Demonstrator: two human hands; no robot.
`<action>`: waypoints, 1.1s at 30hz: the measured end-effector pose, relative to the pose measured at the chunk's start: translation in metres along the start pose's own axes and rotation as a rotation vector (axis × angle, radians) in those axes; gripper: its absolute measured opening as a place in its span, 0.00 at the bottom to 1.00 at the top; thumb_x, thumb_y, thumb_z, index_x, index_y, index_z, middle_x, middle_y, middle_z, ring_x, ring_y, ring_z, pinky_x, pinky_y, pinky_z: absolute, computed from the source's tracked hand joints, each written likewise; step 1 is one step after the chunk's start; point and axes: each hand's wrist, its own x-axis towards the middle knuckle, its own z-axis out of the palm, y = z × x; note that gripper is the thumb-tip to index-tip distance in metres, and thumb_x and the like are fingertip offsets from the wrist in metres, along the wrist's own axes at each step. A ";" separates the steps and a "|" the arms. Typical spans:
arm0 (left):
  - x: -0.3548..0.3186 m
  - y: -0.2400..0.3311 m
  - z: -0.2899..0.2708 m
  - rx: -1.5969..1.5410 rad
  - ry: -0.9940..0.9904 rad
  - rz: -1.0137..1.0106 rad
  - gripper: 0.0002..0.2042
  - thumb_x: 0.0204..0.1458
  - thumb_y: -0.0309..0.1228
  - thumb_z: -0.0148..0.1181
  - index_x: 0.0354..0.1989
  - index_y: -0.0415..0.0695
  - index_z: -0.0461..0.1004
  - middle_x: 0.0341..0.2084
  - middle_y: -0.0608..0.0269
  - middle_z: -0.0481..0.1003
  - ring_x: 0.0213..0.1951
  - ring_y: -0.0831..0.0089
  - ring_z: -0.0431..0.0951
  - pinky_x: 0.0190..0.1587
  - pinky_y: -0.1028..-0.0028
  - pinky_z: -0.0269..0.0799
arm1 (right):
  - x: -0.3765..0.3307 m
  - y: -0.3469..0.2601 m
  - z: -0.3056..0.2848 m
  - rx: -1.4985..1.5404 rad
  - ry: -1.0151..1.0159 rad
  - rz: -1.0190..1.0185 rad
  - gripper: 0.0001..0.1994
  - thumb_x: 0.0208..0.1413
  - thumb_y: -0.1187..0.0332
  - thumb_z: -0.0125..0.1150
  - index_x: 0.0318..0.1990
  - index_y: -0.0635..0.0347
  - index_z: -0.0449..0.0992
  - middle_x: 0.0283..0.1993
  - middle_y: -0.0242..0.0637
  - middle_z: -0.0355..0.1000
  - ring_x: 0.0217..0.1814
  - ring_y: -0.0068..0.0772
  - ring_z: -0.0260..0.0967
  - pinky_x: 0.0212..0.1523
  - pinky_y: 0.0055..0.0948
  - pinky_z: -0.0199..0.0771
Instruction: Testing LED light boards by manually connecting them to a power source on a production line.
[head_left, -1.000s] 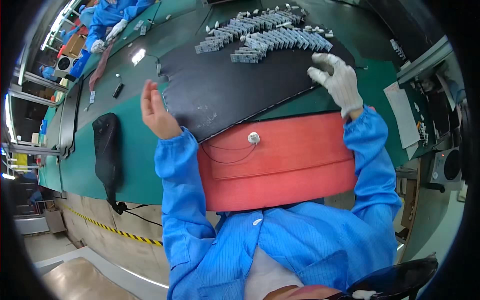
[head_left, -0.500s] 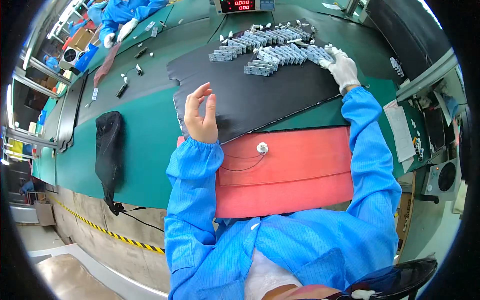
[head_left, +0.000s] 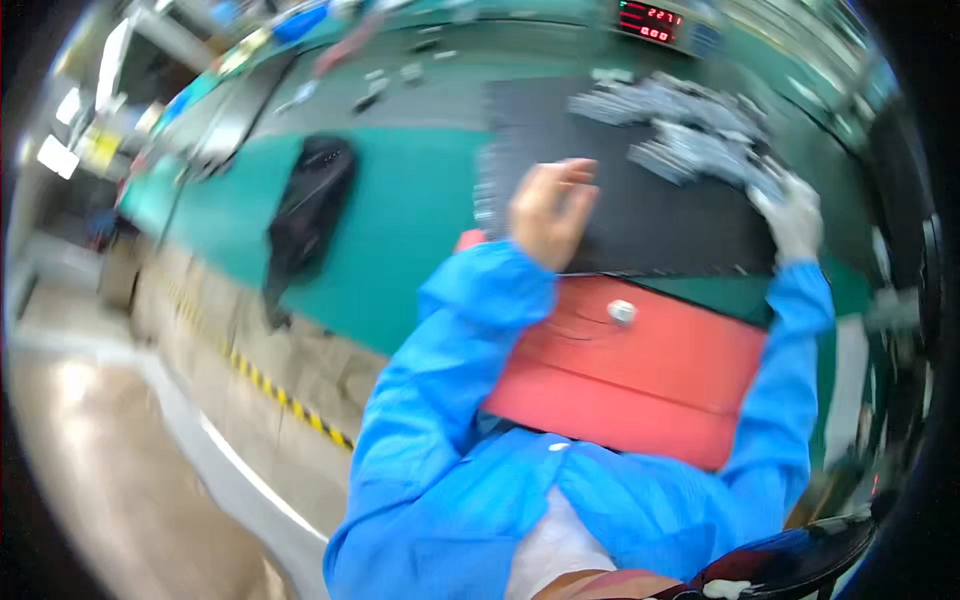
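Note:
My right hand point(head_left: 797, 218), in a white glove, reaches to the right end of the rows of small grey-blue metal blocks point(head_left: 695, 150). Its fingertips are at the end block, but blur hides whether they grip it. The blocks stand close together in curved rows on a black mat point(head_left: 660, 225). My bare left hand point(head_left: 552, 215) is raised over the mat's left edge, empty, its thumb apart from the bent fingers. Between my forearms lies a red pad point(head_left: 640, 380), with a small round white part point(head_left: 621, 312) and its thin wire on it.
A black cloth bag point(head_left: 312, 210) lies on the green table point(head_left: 410, 200) at left. A box with a red digital display point(head_left: 650, 22) stands at the back. Small dark parts point(head_left: 370, 95) are scattered at the far left. Yellow-black tape point(head_left: 285, 398) marks the floor.
The whole view has swung and blurred, so the scene sits further right. Both hands keep about the same places by the mat and blocks. The display's digits differ.

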 end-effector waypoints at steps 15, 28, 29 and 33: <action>-0.007 -0.006 -0.003 -0.152 -0.053 -0.070 0.12 0.49 0.25 0.57 0.43 0.42 0.71 0.32 0.58 0.71 0.36 0.66 0.74 0.38 0.70 0.71 | -0.005 0.021 0.028 -0.058 0.043 0.116 0.29 0.51 0.44 0.54 0.56 0.49 0.66 0.51 0.47 0.65 0.46 0.52 0.69 0.46 0.43 0.69; -0.018 0.027 -0.007 -0.231 -0.093 0.189 0.24 0.38 0.28 0.66 0.47 0.43 0.68 0.40 0.52 0.67 0.43 0.56 0.70 0.44 0.65 0.70 | -0.056 0.010 -0.036 0.335 0.151 -0.517 0.24 0.51 0.77 0.48 0.58 0.62 0.63 0.59 0.54 0.60 0.60 0.54 0.59 0.59 0.40 0.59; -0.022 0.028 -0.001 -0.221 -0.169 0.213 0.25 0.38 0.28 0.67 0.48 0.43 0.67 0.41 0.52 0.66 0.44 0.55 0.69 0.45 0.65 0.69 | -0.070 -0.003 -0.028 0.571 0.074 -0.557 0.24 0.50 0.79 0.45 0.58 0.63 0.62 0.58 0.54 0.60 0.61 0.52 0.58 0.61 0.43 0.55; -0.032 0.024 0.020 -0.189 -0.297 0.268 0.25 0.36 0.30 0.67 0.47 0.43 0.68 0.42 0.51 0.67 0.44 0.54 0.69 0.47 0.64 0.68 | -0.096 -0.067 -0.058 0.507 -0.192 -0.509 0.21 0.50 0.83 0.40 0.53 0.67 0.68 0.55 0.53 0.64 0.61 0.51 0.58 0.64 0.41 0.50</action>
